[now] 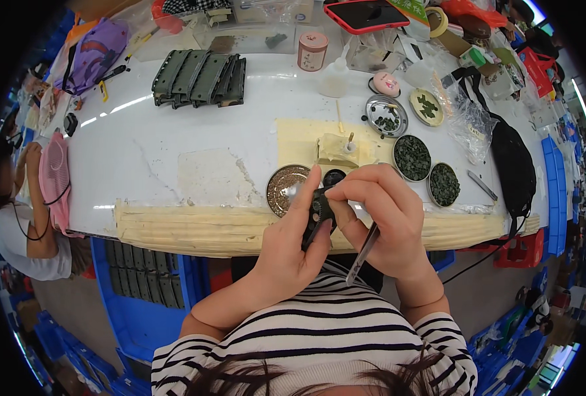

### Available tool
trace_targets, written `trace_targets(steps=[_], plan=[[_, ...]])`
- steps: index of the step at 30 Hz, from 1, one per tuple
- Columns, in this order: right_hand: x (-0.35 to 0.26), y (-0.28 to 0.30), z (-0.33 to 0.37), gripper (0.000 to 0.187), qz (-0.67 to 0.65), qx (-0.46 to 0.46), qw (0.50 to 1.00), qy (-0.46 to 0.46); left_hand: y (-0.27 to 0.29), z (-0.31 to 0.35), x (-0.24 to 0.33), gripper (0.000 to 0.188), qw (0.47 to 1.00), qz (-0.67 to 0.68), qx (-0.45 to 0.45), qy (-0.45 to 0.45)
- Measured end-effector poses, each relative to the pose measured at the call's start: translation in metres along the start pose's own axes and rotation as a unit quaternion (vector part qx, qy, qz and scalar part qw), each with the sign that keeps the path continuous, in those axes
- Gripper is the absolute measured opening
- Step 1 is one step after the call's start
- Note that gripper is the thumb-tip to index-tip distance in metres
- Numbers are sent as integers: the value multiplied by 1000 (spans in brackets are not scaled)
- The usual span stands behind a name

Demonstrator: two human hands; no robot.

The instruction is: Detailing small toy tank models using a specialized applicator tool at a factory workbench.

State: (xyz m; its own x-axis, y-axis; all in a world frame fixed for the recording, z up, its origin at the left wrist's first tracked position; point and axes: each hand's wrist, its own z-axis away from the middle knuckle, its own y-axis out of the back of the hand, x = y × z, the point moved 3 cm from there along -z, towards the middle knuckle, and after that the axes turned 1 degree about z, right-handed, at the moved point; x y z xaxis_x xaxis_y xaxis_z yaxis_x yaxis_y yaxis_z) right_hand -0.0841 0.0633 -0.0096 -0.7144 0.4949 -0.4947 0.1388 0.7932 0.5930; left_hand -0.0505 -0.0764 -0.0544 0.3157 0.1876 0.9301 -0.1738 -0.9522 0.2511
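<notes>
Near the table's front edge, my left hand [281, 249] grips a dark green moulded part [315, 214] between thumb and fingers. My right hand [390, 214] pinches the part's upper edge with thumb and forefinger, while metal tweezers [363, 256] lie tucked in its other fingers, pointing down toward me. Whatever small piece may be under the right fingertips is hidden. Just beyond the hands are a round tin of copper-coloured bits [270, 187] and a small black round pot [334, 176]. To their right, two tins [394, 162] [431, 191] hold small dark green pieces.
Similar green parts [197, 78] are stacked at the back left; more lie in a blue crate [118, 310] below the table. A yellow block [336, 150], a dish [367, 112], a second pair of tweezers [482, 185] and a black bag [512, 162] surround the work spot. Another person sits left.
</notes>
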Motion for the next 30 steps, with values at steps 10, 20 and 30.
trace_targets(steps=[10,20,30], plan=[[-5,0,-2,33,35,-34,998,30,2,2,0,67,996,-77,6,-50],[-5,2,-3,33,45,-32,997,55,1,3,-1,68,997,-59,-7,-48],[-11,2,-2,30,69,-34,996,49,2,2,1,73,991,-96,9,-88]])
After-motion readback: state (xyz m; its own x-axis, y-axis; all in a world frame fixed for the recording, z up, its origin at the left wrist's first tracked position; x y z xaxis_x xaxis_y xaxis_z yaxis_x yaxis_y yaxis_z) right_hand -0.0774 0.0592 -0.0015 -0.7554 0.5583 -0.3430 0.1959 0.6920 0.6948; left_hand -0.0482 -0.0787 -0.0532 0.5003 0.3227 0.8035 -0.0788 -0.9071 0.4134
